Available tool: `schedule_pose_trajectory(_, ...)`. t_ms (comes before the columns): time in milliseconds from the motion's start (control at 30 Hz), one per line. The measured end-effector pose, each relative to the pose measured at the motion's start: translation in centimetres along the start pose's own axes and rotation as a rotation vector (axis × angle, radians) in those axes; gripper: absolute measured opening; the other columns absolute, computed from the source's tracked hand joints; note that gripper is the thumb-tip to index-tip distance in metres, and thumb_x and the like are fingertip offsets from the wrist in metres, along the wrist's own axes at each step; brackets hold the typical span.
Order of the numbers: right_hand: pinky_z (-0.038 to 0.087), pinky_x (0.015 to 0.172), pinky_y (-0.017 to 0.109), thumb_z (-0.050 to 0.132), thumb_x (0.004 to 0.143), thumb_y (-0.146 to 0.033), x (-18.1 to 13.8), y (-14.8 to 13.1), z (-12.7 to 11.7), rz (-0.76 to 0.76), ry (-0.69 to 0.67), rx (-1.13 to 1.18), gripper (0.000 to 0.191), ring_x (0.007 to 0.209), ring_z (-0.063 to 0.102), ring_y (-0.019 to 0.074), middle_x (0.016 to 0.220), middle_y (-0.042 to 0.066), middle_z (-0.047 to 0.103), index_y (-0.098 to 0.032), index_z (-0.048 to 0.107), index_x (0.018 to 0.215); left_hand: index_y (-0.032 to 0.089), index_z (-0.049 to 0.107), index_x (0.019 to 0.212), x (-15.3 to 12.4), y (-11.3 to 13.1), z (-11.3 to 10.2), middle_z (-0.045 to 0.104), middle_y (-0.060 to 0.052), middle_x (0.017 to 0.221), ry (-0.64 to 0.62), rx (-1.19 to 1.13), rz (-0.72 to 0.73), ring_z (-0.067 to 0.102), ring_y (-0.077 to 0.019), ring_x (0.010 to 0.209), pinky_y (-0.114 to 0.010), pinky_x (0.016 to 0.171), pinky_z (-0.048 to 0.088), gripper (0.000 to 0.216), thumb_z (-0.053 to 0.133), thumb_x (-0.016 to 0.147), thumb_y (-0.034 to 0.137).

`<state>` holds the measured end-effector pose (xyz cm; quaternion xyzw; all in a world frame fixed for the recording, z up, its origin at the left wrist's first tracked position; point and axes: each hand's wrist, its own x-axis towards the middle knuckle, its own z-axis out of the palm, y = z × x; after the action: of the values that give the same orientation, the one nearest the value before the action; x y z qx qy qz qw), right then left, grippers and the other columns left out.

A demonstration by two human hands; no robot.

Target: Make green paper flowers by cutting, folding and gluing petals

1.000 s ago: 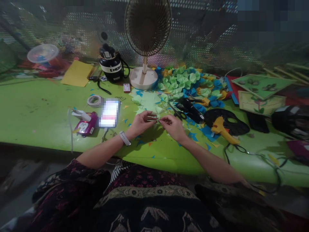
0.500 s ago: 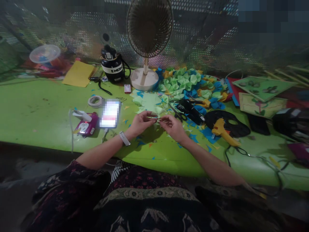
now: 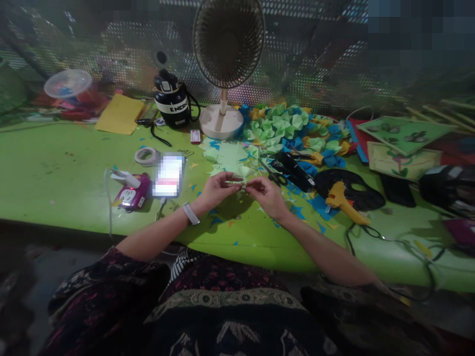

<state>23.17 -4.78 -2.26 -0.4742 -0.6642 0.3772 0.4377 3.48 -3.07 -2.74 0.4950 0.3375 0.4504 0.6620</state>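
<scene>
My left hand (image 3: 220, 190) and my right hand (image 3: 265, 194) meet above the middle of the green table, fingertips pinched together. Between them is a small light green paper piece (image 3: 246, 173), its upper part showing above the fingers; its lower part is hidden by them. Light green paper sheets (image 3: 230, 154) lie just beyond my hands. A pair of scissors (image 3: 277, 177) rests to the right of my right hand, beside a black stapler-like tool (image 3: 295, 170). Blue and orange paper scraps (image 3: 217, 220) are scattered under and around my hands.
A fan (image 3: 222, 121) stands at the back, with a black bottle (image 3: 172, 106) to its left. Folded paper flowers (image 3: 282, 123) are heaped to its right. A lit phone (image 3: 168, 174), tape roll (image 3: 146, 155) and purple power strip (image 3: 132, 192) lie left; a yellow glue gun (image 3: 345, 202) lies right.
The light green paper between my fingers now stands up higher above them. Both hands have stayed in nearly the same place, still pinching.
</scene>
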Motion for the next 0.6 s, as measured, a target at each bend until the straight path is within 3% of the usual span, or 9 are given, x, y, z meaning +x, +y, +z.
schedule_pose_trajectory(367, 0.056, 0.071, 0.037, 0.070, 0.083, -0.050, -0.17, -0.31, 0.03, -0.076, 0.037, -0.076, 0.029, 0.072, 0.066, 0.0187, 0.081, 0.004, 0.071, -0.021, 0.068, 0.084, 0.016, 0.061, 0.103, -0.14, 0.00, -0.09, 0.072, -0.011, 0.112, -0.020, 0.081, 0.020, 0.073, -0.0190, 0.097, -0.039, 0.093, 0.057, 0.030, 0.076, 0.077, 0.019)
schedule_pose_trajectory(600, 0.060, 0.076, 0.038, 0.073, 0.080, -0.050, -0.39, -0.69, 0.29, -0.062, 0.052, -0.010, 0.033, 0.077, 0.071, 0.0197, 0.084, 0.005, 0.073, -0.022, 0.066, 0.096, 0.015, 0.063, 0.101, -0.14, 0.01, 0.08, 0.072, -0.010, 0.110, 0.010, 0.103, 0.004, 0.073, -0.0169, 0.091, -0.034, 0.086, 0.058, 0.029, 0.076, 0.076, 0.020)
